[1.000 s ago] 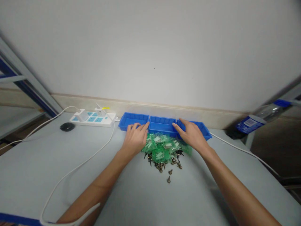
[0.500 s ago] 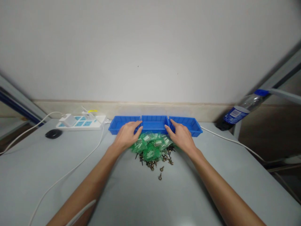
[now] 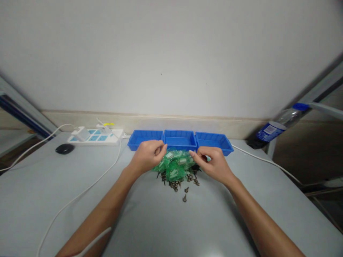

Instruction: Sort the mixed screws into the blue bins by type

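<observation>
My left hand (image 3: 148, 156) is curled at the left edge of a heap of small green plastic packets (image 3: 175, 167), its thumb and forefinger brought together. Facing it from the right, my right hand (image 3: 212, 163) is also closed in a pinch beside the packets. Whether anything sits between the fingertips of either hand is too small to see. Pale pieces show inside the packets. Loose metal screws (image 3: 174, 185) and dark screws (image 3: 163, 177) lie at the near side of the heap. Behind it stand a left blue tray (image 3: 144, 137), a middle blue tray (image 3: 180, 139) and a right blue tray (image 3: 215, 141).
A white power strip (image 3: 96, 138) with plugs and a black mouse (image 3: 64, 149) lie at the left. White cables (image 3: 88, 191) cross the grey table (image 3: 171, 228). A bottle with a blue cap (image 3: 270, 131) leans at the right. The wall (image 3: 171, 71) rises behind.
Both hands have left the edges of the middle tray and drawn slightly nearer to me. Their fingers, spread before, are now curled into pinches. The view has shifted a little.
</observation>
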Tool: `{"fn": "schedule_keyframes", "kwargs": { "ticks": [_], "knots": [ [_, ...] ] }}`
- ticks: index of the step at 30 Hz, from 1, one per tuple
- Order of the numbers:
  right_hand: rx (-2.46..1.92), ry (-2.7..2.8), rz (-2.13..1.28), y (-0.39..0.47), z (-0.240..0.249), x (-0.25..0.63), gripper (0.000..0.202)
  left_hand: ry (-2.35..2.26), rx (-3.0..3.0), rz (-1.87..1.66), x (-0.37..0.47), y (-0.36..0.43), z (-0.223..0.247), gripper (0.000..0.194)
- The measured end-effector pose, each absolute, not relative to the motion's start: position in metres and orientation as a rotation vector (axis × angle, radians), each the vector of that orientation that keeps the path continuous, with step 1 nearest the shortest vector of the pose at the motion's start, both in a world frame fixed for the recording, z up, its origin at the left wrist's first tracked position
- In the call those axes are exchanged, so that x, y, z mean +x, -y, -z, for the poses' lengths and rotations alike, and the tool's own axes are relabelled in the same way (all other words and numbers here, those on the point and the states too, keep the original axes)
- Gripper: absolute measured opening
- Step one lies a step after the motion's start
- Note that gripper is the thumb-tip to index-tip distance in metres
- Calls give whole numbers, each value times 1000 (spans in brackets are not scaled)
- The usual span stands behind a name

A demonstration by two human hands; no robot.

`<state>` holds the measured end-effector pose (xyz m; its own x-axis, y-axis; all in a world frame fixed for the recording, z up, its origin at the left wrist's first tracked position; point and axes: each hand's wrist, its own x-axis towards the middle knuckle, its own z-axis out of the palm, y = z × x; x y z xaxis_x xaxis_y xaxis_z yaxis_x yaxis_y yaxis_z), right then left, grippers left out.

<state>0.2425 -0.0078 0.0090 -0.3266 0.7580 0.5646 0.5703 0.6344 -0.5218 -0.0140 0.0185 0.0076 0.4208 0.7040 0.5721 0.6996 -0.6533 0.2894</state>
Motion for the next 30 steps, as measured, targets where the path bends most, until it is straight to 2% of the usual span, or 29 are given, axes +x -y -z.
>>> {"fn": "schedule_keyframes", "kwargs": {
  "ticks": [5, 13, 19, 26, 30],
  "knots": [
    [-1079, 1969, -222, 15, 17, 249, 46, -1353, 2534, -1081, -22, -8, 13, 37],
    [-1063, 1978, -103, 14, 19, 249, 35, -1295, 2564, -1024, -18, -3, 12, 36],
    [-1001, 2022, -96, 19, 15, 244, 9, -1264, 2642, -1016, -16, 2, 6, 37],
    [-923, 1967, -27, 20, 11, 242, 8, -1238, 2694, -1022, -12, 5, 5, 17],
    [-935, 1950, 22, 18, 12, 243, 8, -1229, 2687, -1016, -11, 5, 6, 16]
  ]
}}
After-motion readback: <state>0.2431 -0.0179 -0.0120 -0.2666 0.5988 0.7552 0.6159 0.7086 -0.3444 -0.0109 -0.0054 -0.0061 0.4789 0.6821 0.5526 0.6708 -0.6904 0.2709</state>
